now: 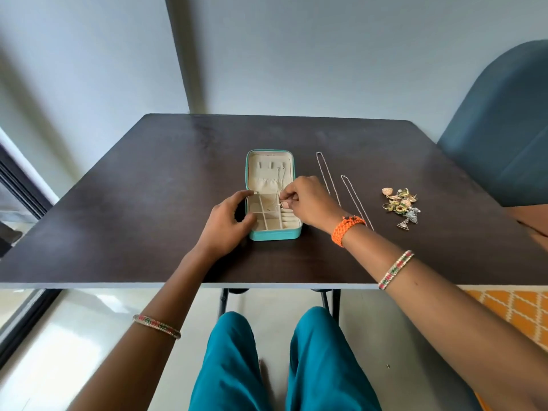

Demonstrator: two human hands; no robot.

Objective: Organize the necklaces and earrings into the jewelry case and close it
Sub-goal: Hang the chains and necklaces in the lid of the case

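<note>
A teal jewelry case (pixel 274 234) lies open on the dark table (pixel 148 188), its cream lid flat at the far side and its divided tray toward me. My left hand (pixel 228 223) grips the case's left wall. My right hand (pixel 308 200) pinches a thin silver necklace (pixel 281 185) over the tray; the chain runs up to a hook in the lid. Two more silver necklaces (pixel 327 179) (pixel 354 200) lie stretched out to the right of the case. Further right sits a pile of earrings (pixel 401 207).
A blue chair back (pixel 504 129) stands at the table's far right corner. A grey wall rises behind the table. An orange patterned rug (pixel 513 310) lies on the floor at the right. My knees in teal trousers are under the near edge.
</note>
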